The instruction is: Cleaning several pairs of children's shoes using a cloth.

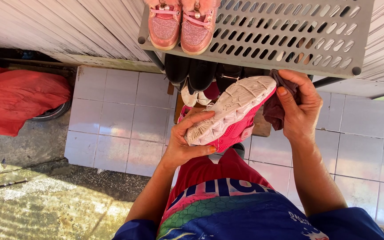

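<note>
Landmark: grey perforated metal shoe rack [290,31], top shelf at the upper edge of view.
Sneaker: pink sneaker [232,116] with a dirty white sole, held just below the rack's front edge, sole turned up toward the camera, toe pointing up-right.
Left hand: left hand [187,140] grips the sneaker's heel end, thumb over the sole, fingers curled under. Grip closed on the sneaker.
Right hand: right hand [299,109] at the toe end, just below the rack's right front corner. Grip closed on a dark maroon cloth [275,111], bunched, pressed against the toe.
On rack: pair of pink glitter boots [179,24] with fluffy cuffs on the top shelf, left end, toes toward the camera. Cuffs cut off by the frame top.
Under rack: dark shoes [196,73] on a lower level, mostly hidden by the top shelf and the sneaker; count and type hard to make out.
Left of rack: red fabric [18,95] lying over a tyre [52,113], only a sliver of tyre shows.
Floor: white tiles [107,120] below the rack; wet, rough concrete [45,195] further left and nearer the camera.
Behind rack: pale corrugated wall [67,26].
Clothing: blue and pink printed shirt [245,213], print partly cut off at the bottom edge.
Labels/packages: shirt print is the only one visible.
</note>
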